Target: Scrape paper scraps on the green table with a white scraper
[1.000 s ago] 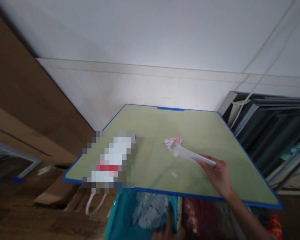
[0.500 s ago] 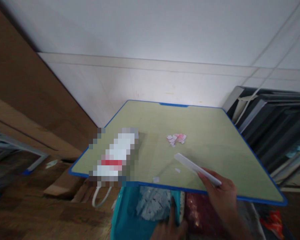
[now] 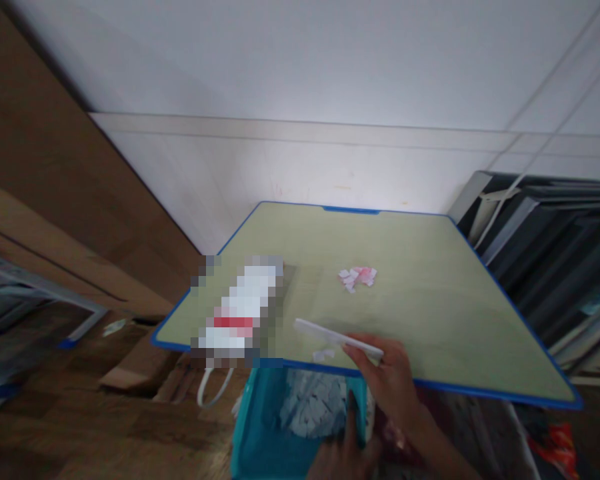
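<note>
Right hand (image 3: 387,380), clamped on the white stick (image 3: 337,338), has swept it from mid-table to the near edge over the bin (image 3: 260,433), whose rim the left hand (image 3: 343,453) grips.

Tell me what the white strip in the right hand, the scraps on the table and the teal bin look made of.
White strip: probably rigid plastic, smooth; it stays straight, held at one end. Scraps: likely paper, matte pink and white bits with ragged edges. Teal bin: apparently moulded plastic, even colour; blur leaves its finish unclear.
</note>
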`<state>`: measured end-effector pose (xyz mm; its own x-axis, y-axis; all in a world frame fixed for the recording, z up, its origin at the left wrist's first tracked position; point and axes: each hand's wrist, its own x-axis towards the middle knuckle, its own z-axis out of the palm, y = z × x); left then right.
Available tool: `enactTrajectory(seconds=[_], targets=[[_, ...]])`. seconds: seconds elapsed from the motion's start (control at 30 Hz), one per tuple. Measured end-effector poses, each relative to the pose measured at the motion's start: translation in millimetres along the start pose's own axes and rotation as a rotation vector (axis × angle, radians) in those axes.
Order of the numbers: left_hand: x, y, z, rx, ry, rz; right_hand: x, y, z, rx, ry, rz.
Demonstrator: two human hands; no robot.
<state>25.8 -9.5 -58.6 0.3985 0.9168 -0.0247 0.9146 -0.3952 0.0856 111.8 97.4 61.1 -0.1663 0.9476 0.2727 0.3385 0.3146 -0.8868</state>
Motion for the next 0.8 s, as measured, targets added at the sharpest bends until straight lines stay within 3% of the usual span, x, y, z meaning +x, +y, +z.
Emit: enactTrajectory(seconds=[0.03,0.1,0.2,0.27,0.4,0.53,0.63,0.7,0.8], targets=[[0,1,0,0.029,-0.013,-0.077,2,3,-2,-0.012,0.03,0.045],[0,3,-2,0.043,-0.08,-0.101,8,9,-8,0.001,0.045,0.134],[1,4,-8,-0.012,-0.135,-0.111,15,11,-15,0.116,-0.067,0.228],[2,3,-13,-0.064,-0.184,-0.037,16,9,-15,0.201,-0.158,0.266],[4,4,-17,-0.036,-0.214,-0.098,13,4,-8,0.275,-0.214,0.284],[3,6,-17,0.016,-0.216,-0.103,15,4,-15,0.178,-0.201,0.245],[3,7,-18,-0.006,-0.211,-0.111,34,6,-41,0.095,-0.108,0.141],[3,7,-18,-0.013,-0.209,-0.12,57,10,-62,0.036,0.061,0.067],[5,7,-17,0.013,-0.213,-0.123,97,23,-87,-0.017,0.15,-0.004]])
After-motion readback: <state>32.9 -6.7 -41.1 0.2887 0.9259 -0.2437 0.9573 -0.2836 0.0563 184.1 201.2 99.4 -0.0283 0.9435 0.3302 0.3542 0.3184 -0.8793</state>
